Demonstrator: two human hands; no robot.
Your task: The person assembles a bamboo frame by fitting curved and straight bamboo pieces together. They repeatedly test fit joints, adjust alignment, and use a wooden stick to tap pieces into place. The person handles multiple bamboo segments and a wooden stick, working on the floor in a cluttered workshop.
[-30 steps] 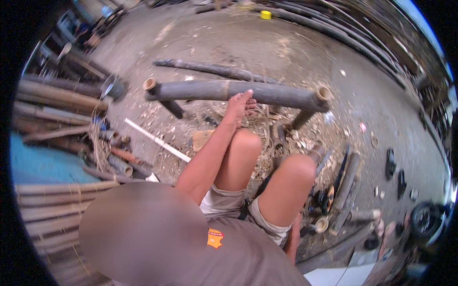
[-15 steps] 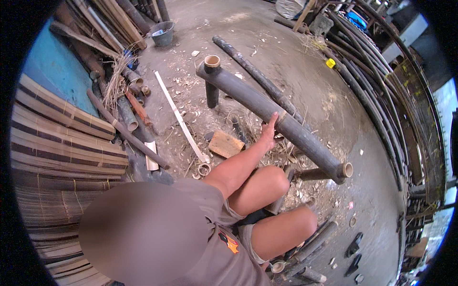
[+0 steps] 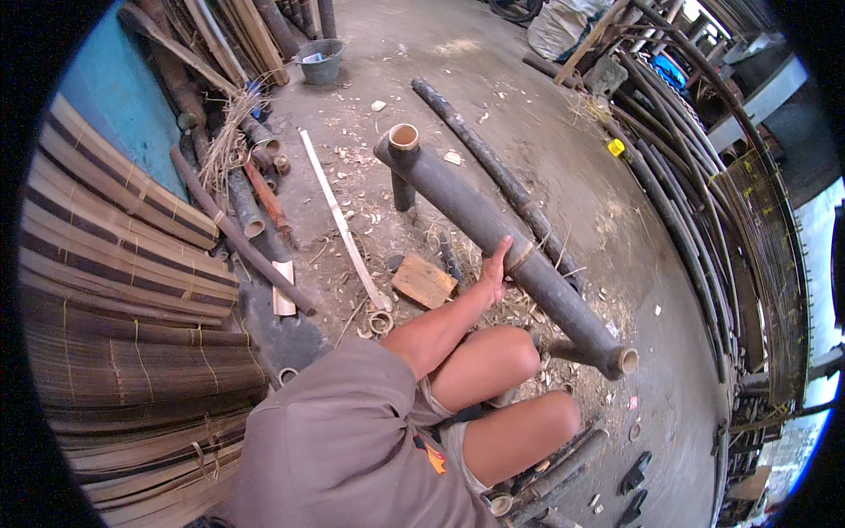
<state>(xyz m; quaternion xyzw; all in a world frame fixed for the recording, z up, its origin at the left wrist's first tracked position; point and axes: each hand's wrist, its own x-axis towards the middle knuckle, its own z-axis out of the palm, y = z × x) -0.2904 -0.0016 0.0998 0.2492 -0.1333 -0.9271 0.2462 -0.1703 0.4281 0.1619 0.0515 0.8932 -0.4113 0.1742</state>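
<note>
A thick dark bamboo pole [image 3: 458,207] slants across the middle of the view. A short bamboo tube [image 3: 402,189] crosses its far left end, with a pale open rim on top. Another dark tube [image 3: 568,352] meets its near right end. My left hand [image 3: 497,271] grips the pole near its middle, beside a pale node ring, thumb on the near side and the other fingers mostly hidden underneath. My right hand is out of view. Close to my left forearm, a wooden block [image 3: 425,280] lies on the floor.
A second bamboo pole [image 3: 493,176] lies beyond the held one. Wood chips and a pale split strip [image 3: 343,220] cover the floor. Bamboo slat bundles [image 3: 114,238] stand at left, a grey bucket [image 3: 319,63] at the back, stacked poles [image 3: 678,211] at right. Black sandals [image 3: 634,473] lie lower right.
The whole view has turned slightly. The pole's right end sits a little lower in the picture, and my left hand keeps its hold near the node ring.
</note>
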